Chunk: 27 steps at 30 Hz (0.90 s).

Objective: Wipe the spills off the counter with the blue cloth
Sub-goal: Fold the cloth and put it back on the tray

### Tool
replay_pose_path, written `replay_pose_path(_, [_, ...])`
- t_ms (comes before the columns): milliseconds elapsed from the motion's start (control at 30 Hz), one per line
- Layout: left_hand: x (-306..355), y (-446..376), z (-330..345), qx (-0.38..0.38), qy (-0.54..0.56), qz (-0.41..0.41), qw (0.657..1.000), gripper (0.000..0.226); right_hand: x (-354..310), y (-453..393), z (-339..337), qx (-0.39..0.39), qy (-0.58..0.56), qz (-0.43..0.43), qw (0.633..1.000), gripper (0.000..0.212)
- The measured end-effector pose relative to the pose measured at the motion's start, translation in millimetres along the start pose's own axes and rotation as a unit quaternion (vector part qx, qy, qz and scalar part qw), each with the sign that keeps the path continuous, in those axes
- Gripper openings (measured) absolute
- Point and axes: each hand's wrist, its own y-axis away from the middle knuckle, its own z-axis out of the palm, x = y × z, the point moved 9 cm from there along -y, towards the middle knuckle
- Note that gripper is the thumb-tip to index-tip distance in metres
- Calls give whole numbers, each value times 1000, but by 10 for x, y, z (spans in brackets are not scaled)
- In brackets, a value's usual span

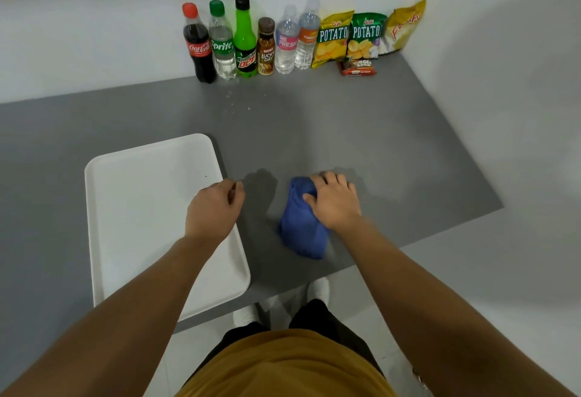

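The head view shows the right hand [333,200] pressing the blue cloth [300,224] on the near counter [408,145], left hand [217,205] loosely curled and holding nothing, with the spills [234,99] far-left of the cloth.

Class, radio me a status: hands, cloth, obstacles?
Right hand pressing blue cloth on counter. Left hand loosely curled, holding nothing, over white tray. Droplets near bottles, unwiped.

Six bottles [243,38], four snack packs [364,37] (one tray [132,208]).
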Motion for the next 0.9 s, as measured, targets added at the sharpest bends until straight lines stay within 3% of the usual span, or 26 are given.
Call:
replay_pose_path(167, [18,40,-3,3,-6,-1,1000,41,50,-125,-29,-53,-15,-14,998,60])
replay_pose_path(400, [-58,110,54,11,-2,-1,1000,37,64,-110,-49,-118,-116,5,986,39])
replay_pose_path(533, [-95,172,99,-9,1,-11,1000,34,18,-36,-259,-104,-160,1,982,21])
replay_pose_path(700, [-82,282,202,-60,46,-24,997,28,-195,182,-656,-66,-222,-27,972,16])
replay_pose_path(900, [-75,469,282,-103,218,-111,964,42,-563,435,-995,-30,-302,-81,950,15])
